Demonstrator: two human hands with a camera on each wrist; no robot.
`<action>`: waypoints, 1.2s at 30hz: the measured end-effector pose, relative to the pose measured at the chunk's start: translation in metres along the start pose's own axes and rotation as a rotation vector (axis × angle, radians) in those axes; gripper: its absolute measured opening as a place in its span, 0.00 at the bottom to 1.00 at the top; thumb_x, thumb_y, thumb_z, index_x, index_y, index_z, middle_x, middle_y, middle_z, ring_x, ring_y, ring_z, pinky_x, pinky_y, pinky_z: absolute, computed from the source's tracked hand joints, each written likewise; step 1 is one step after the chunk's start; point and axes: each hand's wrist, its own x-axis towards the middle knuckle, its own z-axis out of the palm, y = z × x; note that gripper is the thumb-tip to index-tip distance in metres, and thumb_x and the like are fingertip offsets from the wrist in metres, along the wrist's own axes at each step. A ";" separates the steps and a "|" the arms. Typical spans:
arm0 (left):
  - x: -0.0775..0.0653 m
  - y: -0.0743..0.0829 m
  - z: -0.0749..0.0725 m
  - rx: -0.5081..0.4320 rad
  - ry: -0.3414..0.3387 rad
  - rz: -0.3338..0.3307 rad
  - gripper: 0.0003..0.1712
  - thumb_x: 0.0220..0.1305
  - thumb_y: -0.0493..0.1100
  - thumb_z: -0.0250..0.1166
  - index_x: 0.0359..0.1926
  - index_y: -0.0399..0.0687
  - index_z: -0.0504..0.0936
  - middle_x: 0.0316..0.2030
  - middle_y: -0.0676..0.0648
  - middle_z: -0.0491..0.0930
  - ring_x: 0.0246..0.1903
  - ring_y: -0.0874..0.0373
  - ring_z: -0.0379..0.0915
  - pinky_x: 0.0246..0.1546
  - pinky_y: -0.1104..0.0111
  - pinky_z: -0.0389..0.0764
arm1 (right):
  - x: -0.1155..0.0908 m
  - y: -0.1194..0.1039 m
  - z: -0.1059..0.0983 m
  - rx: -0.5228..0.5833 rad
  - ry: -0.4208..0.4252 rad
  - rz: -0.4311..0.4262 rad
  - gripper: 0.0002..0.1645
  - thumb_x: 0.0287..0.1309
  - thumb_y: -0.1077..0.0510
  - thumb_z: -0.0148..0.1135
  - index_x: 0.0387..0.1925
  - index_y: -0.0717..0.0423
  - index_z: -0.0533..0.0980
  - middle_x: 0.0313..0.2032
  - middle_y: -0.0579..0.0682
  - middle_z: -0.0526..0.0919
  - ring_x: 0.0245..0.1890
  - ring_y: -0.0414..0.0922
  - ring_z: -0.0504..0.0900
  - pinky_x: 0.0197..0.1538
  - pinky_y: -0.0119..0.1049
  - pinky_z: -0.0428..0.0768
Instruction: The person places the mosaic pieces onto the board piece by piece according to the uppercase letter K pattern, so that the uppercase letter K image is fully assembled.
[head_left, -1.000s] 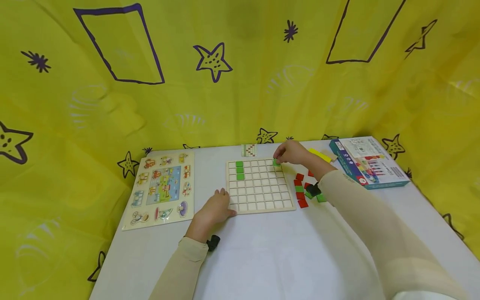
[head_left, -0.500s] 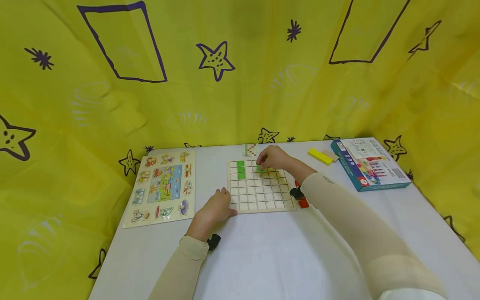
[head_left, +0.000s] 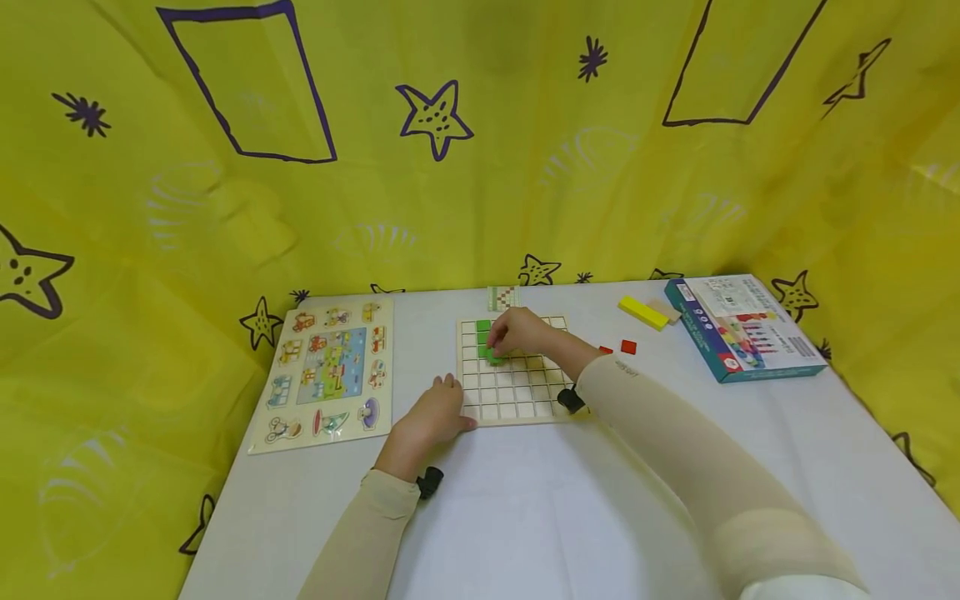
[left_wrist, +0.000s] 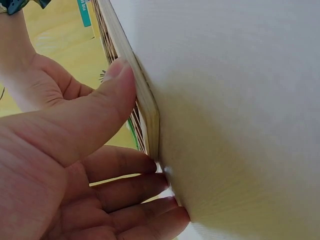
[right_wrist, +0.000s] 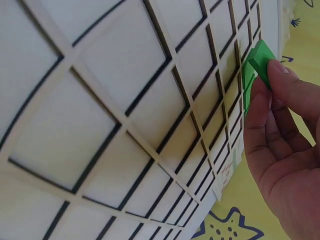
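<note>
A wooden grid board [head_left: 517,411] lies on the white table, with green square tiles [head_left: 482,338] in a column of cells near its far left corner. My right hand [head_left: 521,332] is over that column and pinches a green tile [right_wrist: 262,59] between thumb and fingers. In the right wrist view this tile is tilted, its edge up off the grid. At the board's near left corner rests my left hand [head_left: 430,417]. Its thumb [left_wrist: 120,82] touches the near edge, while the extended fingers lie along the left side, tips down on the table.
A small pattern card [head_left: 503,298] lies behind the board. To the left is a picture puzzle board [head_left: 330,375]. On the right are red tiles [head_left: 628,347], partly hidden by the sleeve, a yellow bar [head_left: 643,312] and a blue-edged box [head_left: 742,329].
My right hand has moved left across the board with the green tile, from its far right corner to the green column. My left hand has stayed at the near left corner.
</note>
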 end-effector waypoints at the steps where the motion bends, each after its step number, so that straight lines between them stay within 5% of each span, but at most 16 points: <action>1: 0.000 0.000 0.000 0.002 0.000 0.000 0.47 0.66 0.51 0.69 0.70 0.20 0.61 0.71 0.26 0.58 0.72 0.32 0.53 0.70 0.50 0.62 | 0.000 -0.001 0.002 -0.008 0.000 -0.005 0.05 0.55 0.66 0.74 0.36 0.59 0.87 0.32 0.47 0.86 0.35 0.43 0.81 0.40 0.35 0.81; 27: 0.000 -0.002 0.001 0.013 0.020 0.018 0.48 0.66 0.51 0.69 0.70 0.20 0.60 0.71 0.25 0.59 0.71 0.33 0.55 0.69 0.51 0.65 | 0.004 -0.004 0.026 -0.114 0.022 -0.021 0.03 0.56 0.64 0.74 0.30 0.54 0.86 0.29 0.43 0.86 0.35 0.41 0.80 0.44 0.35 0.79; 36: 0.000 0.000 0.001 0.014 0.017 0.016 0.48 0.66 0.51 0.70 0.69 0.19 0.60 0.70 0.25 0.59 0.71 0.32 0.56 0.69 0.51 0.65 | 0.001 0.004 0.023 -0.046 0.009 -0.018 0.03 0.59 0.60 0.73 0.35 0.54 0.87 0.33 0.43 0.87 0.36 0.40 0.81 0.44 0.34 0.80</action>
